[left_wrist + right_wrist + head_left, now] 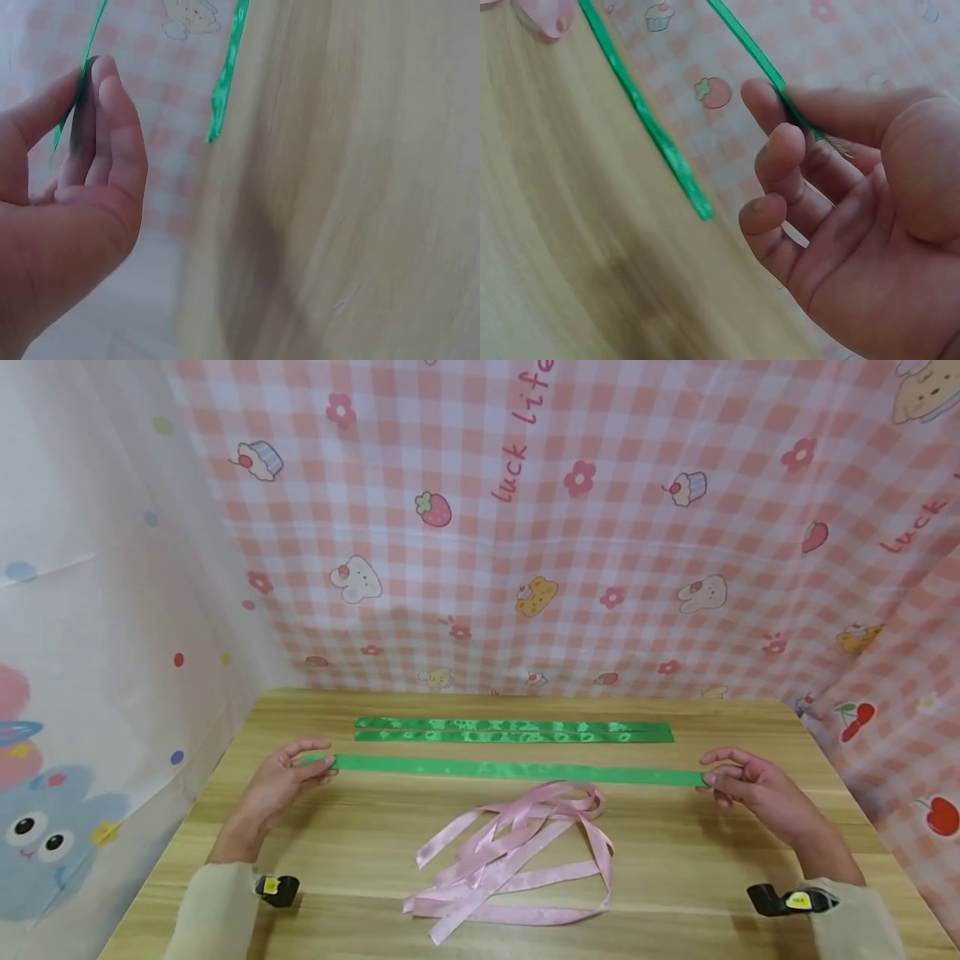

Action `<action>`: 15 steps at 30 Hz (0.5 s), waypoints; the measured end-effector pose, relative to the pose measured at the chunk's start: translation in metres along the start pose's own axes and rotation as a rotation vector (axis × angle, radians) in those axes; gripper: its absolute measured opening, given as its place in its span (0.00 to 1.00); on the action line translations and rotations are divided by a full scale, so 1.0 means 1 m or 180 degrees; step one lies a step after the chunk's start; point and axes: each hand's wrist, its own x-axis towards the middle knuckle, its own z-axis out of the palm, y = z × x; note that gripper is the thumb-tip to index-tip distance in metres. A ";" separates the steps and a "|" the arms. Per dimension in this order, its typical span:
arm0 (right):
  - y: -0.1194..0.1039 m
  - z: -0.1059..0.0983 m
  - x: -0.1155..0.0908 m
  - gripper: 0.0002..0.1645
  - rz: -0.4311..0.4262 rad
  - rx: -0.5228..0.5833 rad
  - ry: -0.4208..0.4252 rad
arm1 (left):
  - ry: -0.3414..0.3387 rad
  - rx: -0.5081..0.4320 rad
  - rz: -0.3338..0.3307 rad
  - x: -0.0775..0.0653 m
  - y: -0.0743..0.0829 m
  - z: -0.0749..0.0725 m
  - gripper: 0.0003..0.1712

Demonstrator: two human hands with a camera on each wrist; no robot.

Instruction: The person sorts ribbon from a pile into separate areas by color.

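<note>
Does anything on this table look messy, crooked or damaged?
Only the pink ribbon stands out: it lies in a loose tangle at the table's near middle. The green ribbon is held straight between left hand and right hand; its right end looks slightly frayed.

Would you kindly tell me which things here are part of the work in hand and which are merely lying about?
In hand:
- green ribbon, stretched straight between both hands
- left hand, pinching its left end
- right hand, pinching its right end

Lying about:
- two patterned green ribbons, side by side farther back on the table
- pink ribbon, a loose tangle nearer the person
</note>
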 end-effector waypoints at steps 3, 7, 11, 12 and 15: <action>0.006 0.003 0.006 0.09 0.0087 0.0055 0.0177 | -0.0137 -0.0422 -0.0087 0.006 -0.006 -0.003 0.21; 0.015 0.005 0.015 0.09 0.0230 0.0426 0.0368 | 0.0007 -0.0676 -0.0236 0.015 -0.013 -0.004 0.22; 0.025 0.005 0.024 0.09 0.0281 0.1311 0.0527 | 0.0253 -0.0622 -0.0330 0.024 -0.018 -0.002 0.28; 0.027 0.005 0.026 0.10 0.0267 0.1534 0.0580 | 0.0266 -0.0568 -0.0356 0.027 -0.019 -0.001 0.30; 0.032 0.007 0.033 0.10 0.0213 0.1944 0.0760 | 0.0276 -0.0444 -0.0395 0.034 -0.022 0.001 0.33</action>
